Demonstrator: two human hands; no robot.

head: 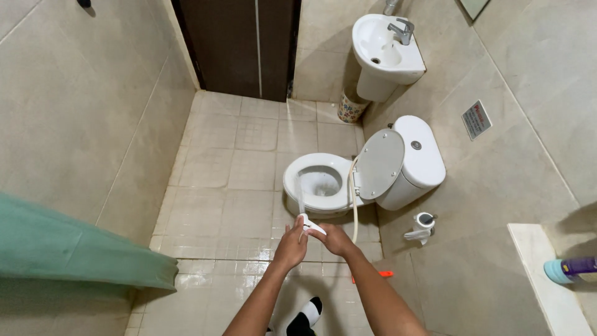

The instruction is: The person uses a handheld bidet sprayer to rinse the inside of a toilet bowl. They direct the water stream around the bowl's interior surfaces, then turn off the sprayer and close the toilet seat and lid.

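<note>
both hands meet on a white spray nozzle [309,224] held out in front of the body, aimed at the toilet [323,183]; the left hand [292,244] is closed around the near end of the nozzle, fingers curled over it as if to steady and press; the right hand [336,239] is closed on it from the other side, so the two share the grip and keep the head pointed; a thin jet of water [301,196] runs from the nozzle towards the rim and bowl, which explains the forward, slightly raised hold; the pale hose [354,199] curves from the nozzle up past the raised lid [380,163], slack enough to allow the reach; the lid stands open against the cistern [420,152], leaving the bowl exposed; a wall holder [423,225] sits empty beside the toilet; a washbasin [385,46] hangs further along the wall.
</note>
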